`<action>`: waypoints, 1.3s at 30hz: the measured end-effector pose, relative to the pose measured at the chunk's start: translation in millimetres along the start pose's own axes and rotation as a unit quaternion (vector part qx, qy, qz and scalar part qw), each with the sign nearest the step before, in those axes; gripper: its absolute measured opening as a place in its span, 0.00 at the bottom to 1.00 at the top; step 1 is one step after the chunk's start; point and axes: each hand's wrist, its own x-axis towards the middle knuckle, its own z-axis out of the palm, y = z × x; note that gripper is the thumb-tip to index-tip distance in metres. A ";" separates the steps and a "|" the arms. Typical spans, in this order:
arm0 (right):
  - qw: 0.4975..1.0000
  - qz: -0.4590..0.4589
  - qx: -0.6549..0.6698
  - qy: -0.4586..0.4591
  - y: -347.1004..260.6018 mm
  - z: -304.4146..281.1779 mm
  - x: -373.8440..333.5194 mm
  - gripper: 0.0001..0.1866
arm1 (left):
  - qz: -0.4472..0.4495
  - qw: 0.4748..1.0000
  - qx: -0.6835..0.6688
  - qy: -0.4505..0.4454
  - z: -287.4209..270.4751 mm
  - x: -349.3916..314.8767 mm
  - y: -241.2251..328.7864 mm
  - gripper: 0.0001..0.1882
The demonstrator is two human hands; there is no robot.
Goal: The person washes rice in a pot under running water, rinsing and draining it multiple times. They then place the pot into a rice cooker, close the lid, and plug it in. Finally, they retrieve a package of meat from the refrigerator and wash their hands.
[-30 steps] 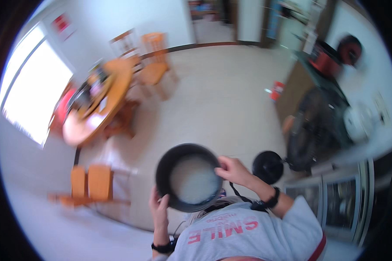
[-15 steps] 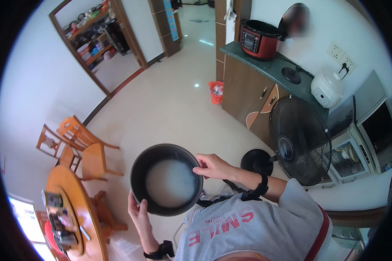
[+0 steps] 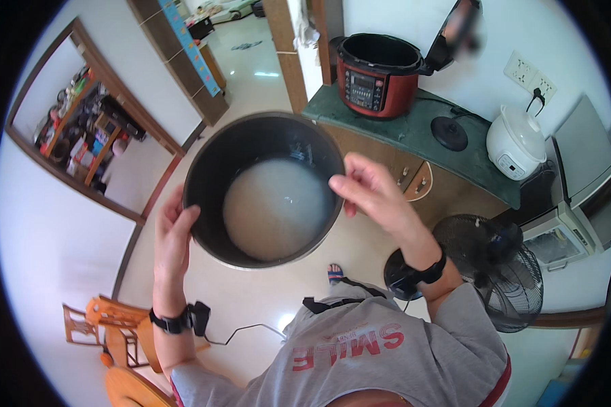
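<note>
A dark round cooker inner pot (image 3: 207,183) is held up in front of me, tipped so that I look into it. Cloudy whitish water (image 3: 275,210) covers its bottom, with pale sediment that could be rice. My left hand (image 3: 173,234) is closed on the pot's left rim, thumb on the edge. My right hand (image 3: 377,197) grips the right rim with thumb inside and fingers outside. Beyond, on the counter, stands a red and black electric pressure cooker (image 3: 377,85), its lid (image 3: 448,41) raised and its dark inside showing.
The green counter (image 3: 387,132) also carries a small black lid (image 3: 449,133) and a white electric cooker (image 3: 516,142). A black standing fan (image 3: 492,271) is close by my right arm. Wooden chairs (image 3: 119,325) and a wooden table (image 3: 132,390) are at lower left.
I have come closer to the counter. Both hands have raised the pot and carried it forward. The cooker looks larger, and the chairs and table have slid toward the lower left.
</note>
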 end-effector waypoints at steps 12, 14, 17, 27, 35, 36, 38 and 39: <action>0.934 -0.161 -0.162 0.275 -95.9 -128.6 146.3 0.13 | 0.145 0.953 -0.057 -0.260 117.7 397.1 57.2 0.23; 0.910 -0.185 -0.190 0.319 -100.4 -142.6 165.2 0.13 | 0.179 0.936 -0.085 -0.292 148.6 449.4 57.2 0.23; 0.884 -0.189 -0.204 0.375 -104.3 -162.9 189.6 0.12 | 0.198 0.927 -0.115 -0.298 198.7 508.2 47.9 0.22; 0.854 -0.097 -0.208 0.466 -66.6 -212.3 209.3 0.11 | 0.129 0.897 -0.112 -0.407 302.5 589.6 -9.5 0.21; 0.914 -0.028 -0.075 0.398 -29.1 -224.1 202.0 0.09 | 0.198 0.880 0.150 -0.405 312.6 614.2 -48.8 0.19; 0.916 -0.017 -0.050 0.397 -25.4 -225.5 200.3 0.09 | 0.212 0.874 0.173 -0.403 315.1 614.3 -52.8 0.19; 0.935 0.018 -0.017 0.353 -20.5 -229.0 192.8 0.10 | 0.221 0.862 0.222 -0.398 321.3 611.9 -59.2 0.20; 0.939 0.043 0.000 0.340 -17.4 -230.1 188.0 0.10 | 0.239 0.857 0.251 -0.381 324.7 610.0 -61.1 0.20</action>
